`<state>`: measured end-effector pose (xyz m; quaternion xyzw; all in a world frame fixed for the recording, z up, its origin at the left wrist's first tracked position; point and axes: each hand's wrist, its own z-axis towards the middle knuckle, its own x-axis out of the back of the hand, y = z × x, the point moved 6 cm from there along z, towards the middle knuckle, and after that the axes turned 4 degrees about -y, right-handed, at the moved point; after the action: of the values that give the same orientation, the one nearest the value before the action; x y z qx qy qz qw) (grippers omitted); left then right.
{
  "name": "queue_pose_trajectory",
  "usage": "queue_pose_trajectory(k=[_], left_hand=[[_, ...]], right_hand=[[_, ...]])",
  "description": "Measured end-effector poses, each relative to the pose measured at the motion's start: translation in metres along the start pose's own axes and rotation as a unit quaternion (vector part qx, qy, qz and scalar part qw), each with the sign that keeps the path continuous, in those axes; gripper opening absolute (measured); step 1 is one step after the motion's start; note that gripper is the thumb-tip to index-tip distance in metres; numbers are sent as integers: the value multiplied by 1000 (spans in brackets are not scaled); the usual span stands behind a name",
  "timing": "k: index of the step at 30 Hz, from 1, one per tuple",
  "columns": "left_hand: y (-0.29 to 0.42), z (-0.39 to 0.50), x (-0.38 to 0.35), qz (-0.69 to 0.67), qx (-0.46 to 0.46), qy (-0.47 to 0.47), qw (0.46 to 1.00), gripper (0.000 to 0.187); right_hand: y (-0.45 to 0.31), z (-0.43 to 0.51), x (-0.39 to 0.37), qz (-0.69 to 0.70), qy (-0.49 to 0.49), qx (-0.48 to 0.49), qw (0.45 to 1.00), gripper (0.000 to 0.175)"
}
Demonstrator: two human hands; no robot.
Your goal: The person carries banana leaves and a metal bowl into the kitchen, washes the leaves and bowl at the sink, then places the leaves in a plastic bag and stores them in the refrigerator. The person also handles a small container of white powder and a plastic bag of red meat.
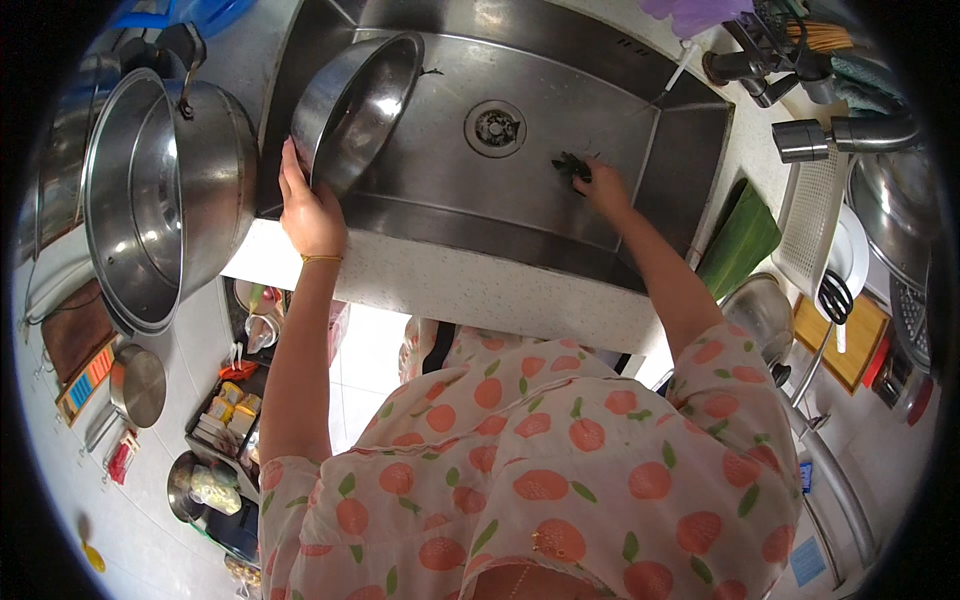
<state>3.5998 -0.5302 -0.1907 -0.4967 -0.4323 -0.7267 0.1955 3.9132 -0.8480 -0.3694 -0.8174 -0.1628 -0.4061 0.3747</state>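
My left hand (313, 217) grips the rim of a stainless steel bowl (322, 112), which is tilted on its side at the left end of the steel sink (420, 165). The inside of the bowl faces right, and a dark scrap sticks out past its far rim. Over on the right of the sink floor, my right hand (604, 191) pinches a small clump of dark green leaves (570, 166). Between the two hands lies the drain strainer (496, 129), with dark bits in it.
A large steel pot (217, 180) stands close to the left of the sink. On the right are a faucet (840, 139), a long green leaf (739, 240), a perforated plastic basket (810, 202) and a wooden board (870, 330). The pale counter edge (487, 285) runs before me.
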Motion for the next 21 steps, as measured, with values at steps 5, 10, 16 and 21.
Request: queue_pose_trajectory(k=[5, 10, 16, 21], left_hand=[[2, 0, 2, -2, -16, 18, 1000, 69], [1, 1, 2, -15, -1, 6, 1000, 69], [5, -1, 10, -39, -16, 17, 999, 70], [23, -2, -4, -171, -37, 11, 985, 72]], right_hand=[[-23, 20, -15, -111, -103, -3, 989, 41], [-27, 29, -31, -138, -87, 42, 986, 33], [24, 4, -3, 263, 68, -127, 954, 35], [30, -48, 65, 312, 86, -225, 919, 33]])
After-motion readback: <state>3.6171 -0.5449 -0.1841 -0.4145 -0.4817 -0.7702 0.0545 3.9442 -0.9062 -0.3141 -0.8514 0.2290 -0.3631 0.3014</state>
